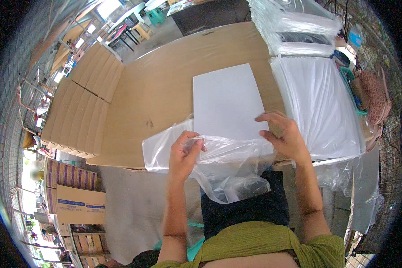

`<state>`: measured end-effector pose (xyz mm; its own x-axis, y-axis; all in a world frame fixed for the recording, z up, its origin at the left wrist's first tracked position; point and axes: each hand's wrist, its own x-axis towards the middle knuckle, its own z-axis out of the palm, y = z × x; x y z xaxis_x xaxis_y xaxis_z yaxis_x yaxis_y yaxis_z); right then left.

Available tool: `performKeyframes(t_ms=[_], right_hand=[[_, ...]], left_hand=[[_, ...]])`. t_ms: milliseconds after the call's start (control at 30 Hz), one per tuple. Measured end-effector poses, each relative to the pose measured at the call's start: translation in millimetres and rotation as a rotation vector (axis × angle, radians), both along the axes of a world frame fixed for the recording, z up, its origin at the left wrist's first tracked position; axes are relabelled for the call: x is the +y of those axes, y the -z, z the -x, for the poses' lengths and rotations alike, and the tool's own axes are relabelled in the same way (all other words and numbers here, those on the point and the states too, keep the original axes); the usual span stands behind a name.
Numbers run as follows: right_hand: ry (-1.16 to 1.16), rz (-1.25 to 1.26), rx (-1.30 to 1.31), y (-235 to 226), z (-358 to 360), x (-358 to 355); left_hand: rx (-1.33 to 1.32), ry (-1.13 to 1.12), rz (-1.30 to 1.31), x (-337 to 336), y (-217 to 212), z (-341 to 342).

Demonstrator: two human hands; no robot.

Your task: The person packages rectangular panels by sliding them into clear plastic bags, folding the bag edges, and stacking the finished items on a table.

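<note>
far left: stacks of flat cardboard (82, 105) on the table edge, more boxes (73, 196) on the floor below
table: brown cardboard-covered top (165, 85), bare patch mid-left
left hand (184, 154): fingers pinched shut on the top edge of a clear plastic bag (219, 165), at its left side
bag: crumpled, mouth held up, lower part hangs off the near table edge over the lap
white sheet (225, 102): flat on table, lower edge at or inside the bag mouth, can't tell which
right hand (285, 134): fingers curled narrow, gripping the sheet's lower right corner and the bag edge there
right: pile of bagged white sheets (319, 107), just beside the right hand; more clear-wrapped piles (295, 24) behind
</note>
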<state>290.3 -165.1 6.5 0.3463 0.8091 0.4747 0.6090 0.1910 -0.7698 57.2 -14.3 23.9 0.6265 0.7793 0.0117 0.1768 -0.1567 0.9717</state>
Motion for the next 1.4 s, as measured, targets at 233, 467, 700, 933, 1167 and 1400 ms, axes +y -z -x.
performKeyframes(t_ms=[233,467,700,933,1167,1400], right_hand=[[-0.314,-0.014,0.1,-6.5,54.2,59.2],[-0.37,0.118,0.559,0.9,55.5,77.9],[-0.397,0.262,0.635,8.4,56.4,72.9],[-0.355,0.198,0.552,10.0,53.5,68.5],[-0.232,0.033,0.341,12.4,64.8,65.9],[-0.088,-0.198,0.406,8.4,75.5,64.0]], left_hand=[[-0.13,0.114,-0.081,-4.0,-2.8,-3.5],[-0.105,0.049,-0.106,3.0,7.5,16.9],[-0.202,-0.188,0.168,12.6,17.2,17.2],[-0.313,-0.082,0.104,8.5,15.1,2.2],[-0.284,-0.133,0.088,-0.8,3.5,-4.5],[0.13,-0.126,-0.258,0.3,1.5,4.5]])
